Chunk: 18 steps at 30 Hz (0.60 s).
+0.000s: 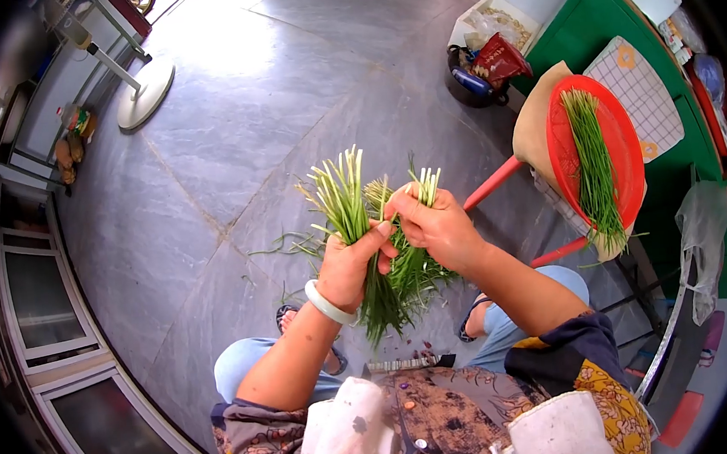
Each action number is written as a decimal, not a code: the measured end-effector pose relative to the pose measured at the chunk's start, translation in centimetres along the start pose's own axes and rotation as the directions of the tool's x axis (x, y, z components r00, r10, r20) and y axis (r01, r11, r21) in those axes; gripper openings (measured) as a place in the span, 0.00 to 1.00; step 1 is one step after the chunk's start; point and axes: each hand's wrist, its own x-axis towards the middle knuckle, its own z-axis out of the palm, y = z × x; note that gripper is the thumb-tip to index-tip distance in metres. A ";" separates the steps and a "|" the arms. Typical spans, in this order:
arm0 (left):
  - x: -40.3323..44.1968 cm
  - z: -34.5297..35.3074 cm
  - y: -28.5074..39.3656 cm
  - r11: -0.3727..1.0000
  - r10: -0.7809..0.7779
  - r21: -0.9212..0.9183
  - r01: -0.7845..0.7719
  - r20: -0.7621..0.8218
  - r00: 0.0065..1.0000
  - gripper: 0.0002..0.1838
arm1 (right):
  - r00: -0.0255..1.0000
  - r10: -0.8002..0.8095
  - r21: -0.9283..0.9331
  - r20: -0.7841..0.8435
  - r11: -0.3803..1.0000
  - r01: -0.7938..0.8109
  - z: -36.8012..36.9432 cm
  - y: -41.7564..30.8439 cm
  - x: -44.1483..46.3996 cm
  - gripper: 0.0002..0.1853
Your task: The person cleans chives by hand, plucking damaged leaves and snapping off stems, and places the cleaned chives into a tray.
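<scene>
The left hand's (346, 271) grip is closed around a thick bunch of garlic chives (343, 203), pale ends up; the right hand (447, 227) pinches a few stalks (426, 184) just beside it. If the left grip slackens, thin stems could slip to the floor (280, 148). More chives (592, 153) lie in the red basket (637, 163) at right, tips overhanging its near rim, where a bump could spill them.

Bare floor (203, 137) lies open ahead and to the left as far as the fan base (145, 94), while the red stool (494, 183) bearing the red basket (555, 148) blocks the right side, with the green cabinet (566, 32) behind it.
</scene>
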 end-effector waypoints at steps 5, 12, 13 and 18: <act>0.4 -0.2 -0.2 0.993 -0.041 -0.108 0.042 0.012 0.999 0.08 | 0.982 -0.142 0.107 -0.120 0.982 0.155 -1.1 -1.2 0.9 0.20; 0.7 -0.7 -0.4 0.995 -0.062 -0.062 0.072 0.144 0.988 0.10 | 0.992 0.116 0.027 0.043 0.993 -0.117 -1.6 -3.4 -0.4 0.18; 0.7 -0.8 -0.5 0.996 -0.063 -0.057 0.074 0.170 0.983 0.10 | 0.993 0.116 0.002 0.013 0.993 -0.116 -1.5 -2.7 -0.3 0.14; 0.7 -1.0 -0.8 0.995 -0.048 -0.078 0.065 0.205 0.978 0.10 | 0.994 0.106 0.007 0.020 0.994 -0.106 0.2 -1.8 -0.5 0.05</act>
